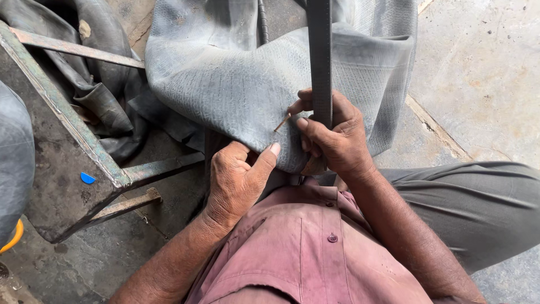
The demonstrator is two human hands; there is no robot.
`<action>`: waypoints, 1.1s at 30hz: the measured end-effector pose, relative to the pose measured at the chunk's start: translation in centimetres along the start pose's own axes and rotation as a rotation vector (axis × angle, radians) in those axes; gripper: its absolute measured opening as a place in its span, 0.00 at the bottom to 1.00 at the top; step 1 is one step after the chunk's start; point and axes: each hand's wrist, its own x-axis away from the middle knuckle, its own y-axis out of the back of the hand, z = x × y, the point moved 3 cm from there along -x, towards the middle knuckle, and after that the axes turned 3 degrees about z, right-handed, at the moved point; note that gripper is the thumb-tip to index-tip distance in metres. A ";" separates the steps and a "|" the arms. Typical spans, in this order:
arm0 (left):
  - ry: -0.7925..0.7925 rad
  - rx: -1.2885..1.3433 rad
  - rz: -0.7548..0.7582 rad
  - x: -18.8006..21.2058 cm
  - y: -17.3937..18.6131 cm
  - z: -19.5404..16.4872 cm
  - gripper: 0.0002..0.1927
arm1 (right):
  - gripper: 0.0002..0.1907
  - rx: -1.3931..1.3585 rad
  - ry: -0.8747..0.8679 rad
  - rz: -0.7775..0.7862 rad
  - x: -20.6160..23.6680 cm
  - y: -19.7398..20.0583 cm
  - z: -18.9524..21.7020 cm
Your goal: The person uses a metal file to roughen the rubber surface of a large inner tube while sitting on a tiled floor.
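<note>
right grip: the right hand (333, 135) is closed round a dark ribbed bar (320, 56) that stands upright over the lap; a thin brownish stick (282, 122) pokes out beside its fingertips, whether pinched or just lying there I cannot tell.
left grip: the left hand (239, 180) is curled shut on the near edge of the grey rubber tube (247, 84), thumb pressed on top, seemingly to keep the rubber taut against the bar.
tube: a big, limp inner tube draped from the lap up across the floor, its surface finely patterned; it lies under both hands.
frame: a rusty green-painted metal frame (67, 112) to the left, more dark rubber (101, 95) slumped inside it.
labels: none readable; only a small blue chip (88, 178) on the slab by the frame, and a yellow curved edge (12, 237) at far left.
floor: bare concrete (484, 73), cracked.
</note>
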 end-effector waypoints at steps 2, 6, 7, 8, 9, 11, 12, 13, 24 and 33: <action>0.047 0.120 -0.021 0.1 -0.5 0.0 0.20 | 0.21 0.004 0.001 -0.007 0.1 -0.2 0.3; 0.092 0.207 -0.075 0.2 -1.5 1.1 0.23 | 0.21 0.042 0.021 -0.006 0.2 -0.5 0.9; 0.086 0.189 -0.075 0.2 -1.7 1.5 0.24 | 0.22 0.058 0.018 -0.004 0.2 -0.5 1.0; 0.080 0.172 -0.075 0.1 -1.8 1.8 0.25 | 0.22 0.074 0.016 -0.002 0.3 -0.6 1.0; 0.072 0.154 -0.076 0.1 -1.9 2.0 0.26 | 0.22 0.083 0.052 0.021 0.3 -0.8 1.1; 0.034 0.134 -0.081 0.0 -2.0 2.3 0.25 | 0.22 0.101 0.127 0.069 0.4 -1.3 1.2; 0.015 0.125 -0.081 0.0 -2.1 2.3 0.24 | 0.22 0.123 0.127 0.068 0.4 -1.5 1.1; -0.010 0.136 -0.083 0.0 -2.1 2.3 0.21 | 0.22 0.145 0.126 0.067 0.4 -1.7 1.1; 0.128 0.311 0.003 -0.4 -2.1 1.8 0.17 | 0.22 0.363 0.283 0.061 0.5 -2.2 1.9; 0.056 0.360 -0.045 -0.6 -2.0 1.6 0.15 | 0.23 0.462 0.407 0.012 1.7 -2.5 2.0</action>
